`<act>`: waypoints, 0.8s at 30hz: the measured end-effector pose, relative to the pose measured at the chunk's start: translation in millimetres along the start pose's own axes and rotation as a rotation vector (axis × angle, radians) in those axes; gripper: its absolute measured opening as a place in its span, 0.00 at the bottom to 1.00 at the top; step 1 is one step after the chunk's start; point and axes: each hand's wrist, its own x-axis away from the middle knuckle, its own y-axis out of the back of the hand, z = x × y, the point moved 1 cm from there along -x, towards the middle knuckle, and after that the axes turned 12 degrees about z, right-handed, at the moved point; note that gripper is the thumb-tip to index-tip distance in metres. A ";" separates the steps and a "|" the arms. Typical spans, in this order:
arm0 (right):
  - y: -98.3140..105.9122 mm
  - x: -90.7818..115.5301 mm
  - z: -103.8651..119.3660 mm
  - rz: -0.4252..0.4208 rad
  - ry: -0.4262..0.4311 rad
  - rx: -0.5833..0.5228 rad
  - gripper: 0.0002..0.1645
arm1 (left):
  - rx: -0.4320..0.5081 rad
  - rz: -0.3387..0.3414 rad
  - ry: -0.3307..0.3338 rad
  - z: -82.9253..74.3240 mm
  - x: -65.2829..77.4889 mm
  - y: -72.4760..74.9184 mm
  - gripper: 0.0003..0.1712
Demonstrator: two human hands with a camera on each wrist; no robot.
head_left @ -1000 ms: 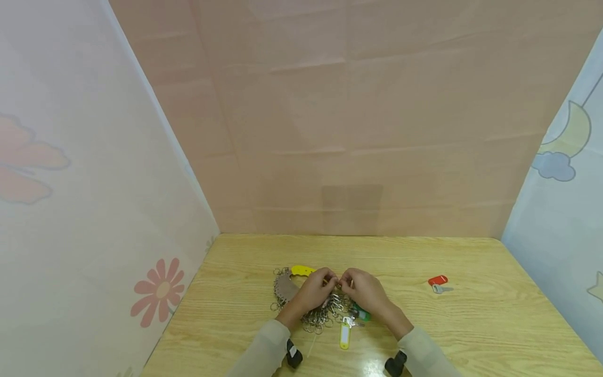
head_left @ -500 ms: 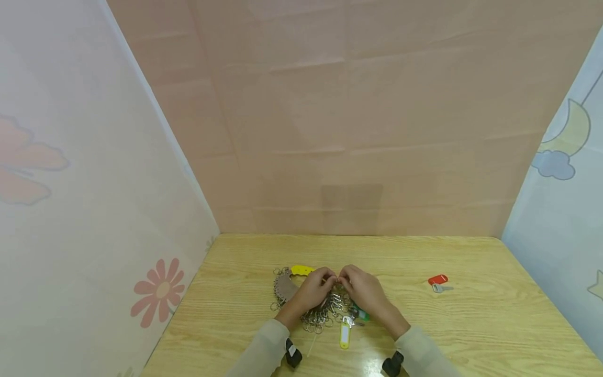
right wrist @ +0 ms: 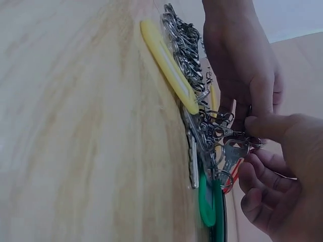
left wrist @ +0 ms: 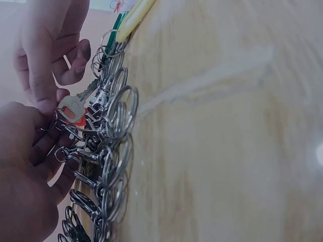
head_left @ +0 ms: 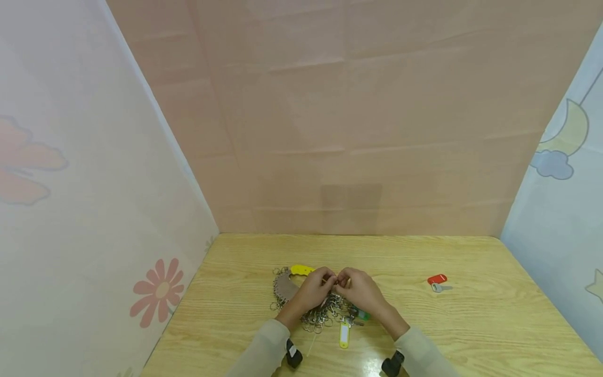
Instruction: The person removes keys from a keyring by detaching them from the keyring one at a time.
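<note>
My left hand pinches a small split key ring that hangs from a snap hook on a curved grey key holder. Close against it, my right hand has its thumb and finger on the same ring. A silver key and a red tag hang at the ring; their exact linkage is partly hidden by fingers. The holder has a yellow handle and a fringe of snap hooks and rings. A yellow key tag and a green tag lie beside it with keys.
Farther right on the wooden table lies a red tag with a silver key. A thin pale strip lies in front of the holder. Papered walls enclose the table's back and sides.
Both hands stay at the ring. The right fingers shift slightly at the ring, with the thumb a little lower now. The holder and the loose tags keep their places.
</note>
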 end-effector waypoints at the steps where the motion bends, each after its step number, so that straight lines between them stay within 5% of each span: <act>1: -0.3 -0.1 0.3 -0.004 -0.007 0.004 0.07 | -0.005 -0.002 -0.002 0.0 0.0 -0.1 0.12; 14: -1.1 1.6 5.0 -0.083 -0.030 0.076 0.07 | -0.031 -0.030 -0.017 0.4 -2.2 -1.2 0.12; 24: 0.0 1.1 3.0 -0.050 -0.068 -0.019 0.06 | -0.025 -0.022 -0.002 0.3 -1.6 -1.9 0.10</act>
